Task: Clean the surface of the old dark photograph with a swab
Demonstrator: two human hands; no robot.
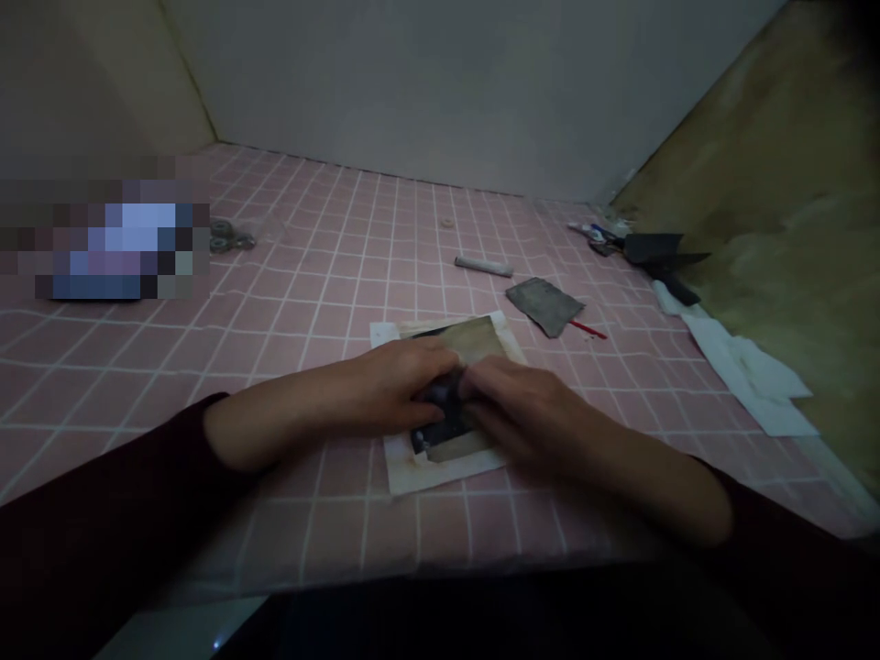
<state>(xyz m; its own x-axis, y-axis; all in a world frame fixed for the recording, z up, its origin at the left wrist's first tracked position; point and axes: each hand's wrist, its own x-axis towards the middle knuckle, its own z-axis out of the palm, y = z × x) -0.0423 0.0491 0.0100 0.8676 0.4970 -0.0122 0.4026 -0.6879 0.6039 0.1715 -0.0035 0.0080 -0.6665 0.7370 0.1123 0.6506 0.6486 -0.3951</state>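
A white sheet (412, 475) with stained edges lies on the checked cloth in front of me, and a dark picture (446, 429) with a tan area sits on it. My left hand (391, 380) lies across the picture's left side, its thumb and fingers apart. On the right, my right hand (522, 399) has its fingers drawn together over the middle of the picture, close to the left fingertips. Blur and the hand itself hide whatever those fingers hold, if anything.
Beyond the sheet lie a grey flat piece (546, 305), a red stick (589, 329) and a pale tube (483, 266). Scissors (226, 236) lie far left near a pixelated object (124, 247). Black items (660, 252) and white paper (742, 367) line the right wall.
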